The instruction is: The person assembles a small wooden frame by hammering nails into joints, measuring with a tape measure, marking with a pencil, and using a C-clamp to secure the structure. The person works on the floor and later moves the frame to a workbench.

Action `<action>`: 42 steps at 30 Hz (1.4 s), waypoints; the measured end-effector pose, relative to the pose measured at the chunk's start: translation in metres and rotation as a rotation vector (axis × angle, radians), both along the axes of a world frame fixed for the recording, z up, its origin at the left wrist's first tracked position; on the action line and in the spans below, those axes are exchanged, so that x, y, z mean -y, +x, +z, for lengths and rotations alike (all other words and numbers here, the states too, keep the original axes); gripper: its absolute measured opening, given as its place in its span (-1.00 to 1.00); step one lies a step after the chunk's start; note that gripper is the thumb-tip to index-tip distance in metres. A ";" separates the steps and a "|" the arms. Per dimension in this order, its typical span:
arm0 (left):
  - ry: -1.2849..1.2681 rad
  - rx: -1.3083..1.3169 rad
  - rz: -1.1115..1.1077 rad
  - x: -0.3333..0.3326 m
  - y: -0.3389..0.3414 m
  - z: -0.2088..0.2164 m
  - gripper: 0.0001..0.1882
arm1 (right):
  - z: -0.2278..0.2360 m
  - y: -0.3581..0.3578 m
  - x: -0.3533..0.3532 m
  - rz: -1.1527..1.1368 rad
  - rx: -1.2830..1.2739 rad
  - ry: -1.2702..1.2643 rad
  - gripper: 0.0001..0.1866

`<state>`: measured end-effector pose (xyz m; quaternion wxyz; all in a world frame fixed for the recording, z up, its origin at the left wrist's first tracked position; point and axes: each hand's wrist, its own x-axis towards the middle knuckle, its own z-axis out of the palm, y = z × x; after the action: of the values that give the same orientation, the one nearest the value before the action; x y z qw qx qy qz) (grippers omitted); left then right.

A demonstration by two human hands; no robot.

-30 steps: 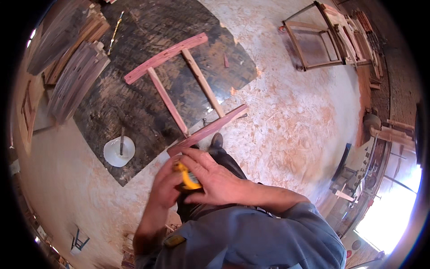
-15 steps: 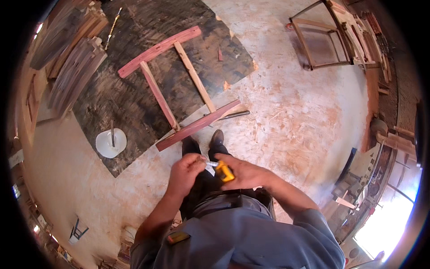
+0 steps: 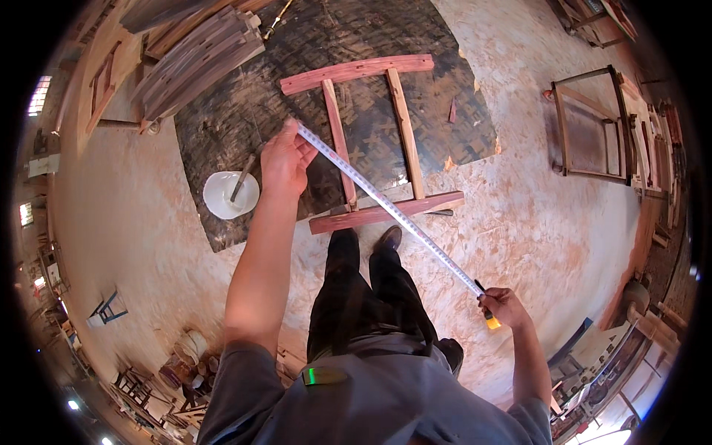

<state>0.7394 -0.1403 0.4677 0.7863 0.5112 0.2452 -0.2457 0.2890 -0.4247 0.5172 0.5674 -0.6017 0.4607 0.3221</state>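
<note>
Our left hand pinches the free end of one tape measure; our right hand grips its yellow case. The blade slants over one wooden frame of four bars; one white bowl sits to its left.

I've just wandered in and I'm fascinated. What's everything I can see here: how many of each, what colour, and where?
tape measure: one, yellow case with white blade, stretched between the hands
wooden frame: one, reddish, ahead on the floor, mostly over the sheet
sheet: one, blackish, on the floor
bowl: one, white, sheet's left side
stick: one, greyish, leaning in the bowl
curved boards: several, uncountable, greyish brown, stacked upper left
wood scrap: one, reddish, sheet's right side
open stand: one, brown, upper right
edge clutter: too small to count
trousers: one pair, black, lower middle
shirt: one, blue-grey, bottom
left hand: one, at the blade's end
right hand: one, at the case
</note>
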 end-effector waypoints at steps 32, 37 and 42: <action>1.229 0.851 -0.837 -0.078 -0.152 -0.023 -0.40 | -0.024 0.114 0.010 0.143 0.193 -0.274 -0.71; 1.268 0.924 -0.835 -0.085 -0.155 -0.041 -0.46 | -0.022 0.126 0.024 0.422 0.234 -0.478 -0.67; 1.267 1.049 -0.875 -0.085 -0.152 -0.041 -0.51 | -0.018 0.133 0.035 0.403 0.195 -0.541 -0.61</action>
<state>0.5876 -0.0551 0.4265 0.2083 0.9375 -0.2675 -0.0781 0.4222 -0.4601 0.4989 0.3535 -0.8371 0.3451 0.2350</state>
